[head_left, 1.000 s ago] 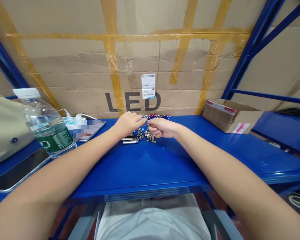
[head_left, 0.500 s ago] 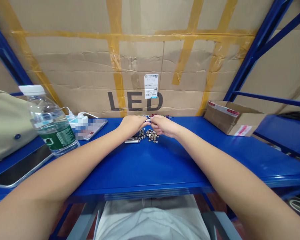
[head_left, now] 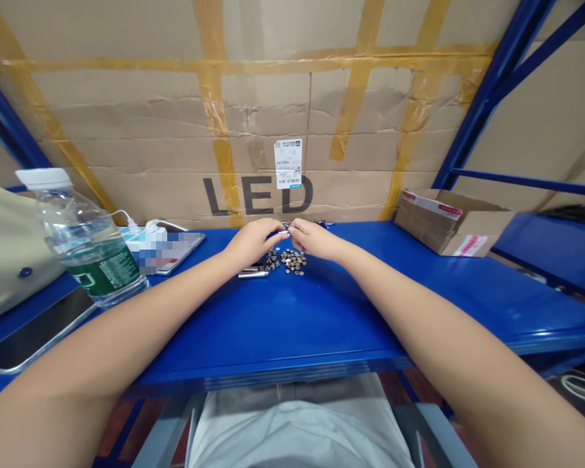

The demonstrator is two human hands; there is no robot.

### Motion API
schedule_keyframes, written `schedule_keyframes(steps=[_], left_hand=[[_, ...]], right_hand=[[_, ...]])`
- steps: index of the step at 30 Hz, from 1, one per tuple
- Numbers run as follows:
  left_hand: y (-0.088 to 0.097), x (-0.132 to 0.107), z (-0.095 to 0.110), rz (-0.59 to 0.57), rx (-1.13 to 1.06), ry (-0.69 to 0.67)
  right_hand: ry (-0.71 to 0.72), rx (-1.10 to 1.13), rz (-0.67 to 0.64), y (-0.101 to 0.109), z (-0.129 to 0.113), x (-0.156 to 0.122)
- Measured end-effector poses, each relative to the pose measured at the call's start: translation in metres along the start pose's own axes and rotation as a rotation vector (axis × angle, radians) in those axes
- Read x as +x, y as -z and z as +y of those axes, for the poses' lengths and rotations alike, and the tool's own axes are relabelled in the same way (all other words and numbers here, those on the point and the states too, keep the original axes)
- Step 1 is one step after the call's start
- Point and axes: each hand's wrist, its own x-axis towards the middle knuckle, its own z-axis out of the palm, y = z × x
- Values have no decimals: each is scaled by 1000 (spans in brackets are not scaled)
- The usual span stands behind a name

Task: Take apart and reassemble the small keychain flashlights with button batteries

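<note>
1. The shelf [head_left: 322, 331] in the lower middle of the frame is glossy deep blue, matching the steel upright [head_left: 504, 75] at upper right.
2. At centre, the small metal discs [head_left: 293, 261] on it are silver-grey.
3. Just beyond them, the small shiny pieces [head_left: 319, 224] glint purple, red and blue.
4. The cardboard carton [head_left: 127, 130] across the top is tan, crossed by amber tape [head_left: 127, 63] in a rough grid, with black letters [head_left: 258, 196] reading LED.
5. At left, the clear water bottle [head_left: 88, 240] has a white cap [head_left: 39, 177] and dark green label [head_left: 104, 276].
6. At right, the tan box [head_left: 448, 224] has white, red-edged tape [head_left: 431, 205].
</note>
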Motion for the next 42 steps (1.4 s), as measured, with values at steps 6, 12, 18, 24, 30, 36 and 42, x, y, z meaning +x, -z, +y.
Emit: schedule_keyframes(steps=[6,12,18,24,30,36,42], left_hand=[[1,1,0,-149,-214,112],[7,0,5,-320,-575,317],[5,-1,3,-327,-639,351],[14,-2,9,-384,-237,66],[11,-11,47,-703,300,-90],[-4,-13,49,-563,595,-49],[-16,-3,41,-553,682,-57]], right_hand=[[129,-94,62,-1,0,-2],[155,-303,141,5,-6,-4],[220,-231,117,8,-3,-5],[182,-120,185,18,-3,-6],[147,-66,317,29,8,-5],[90,-147,285,29,16,-3],[97,-155,281,29,20,-1]])
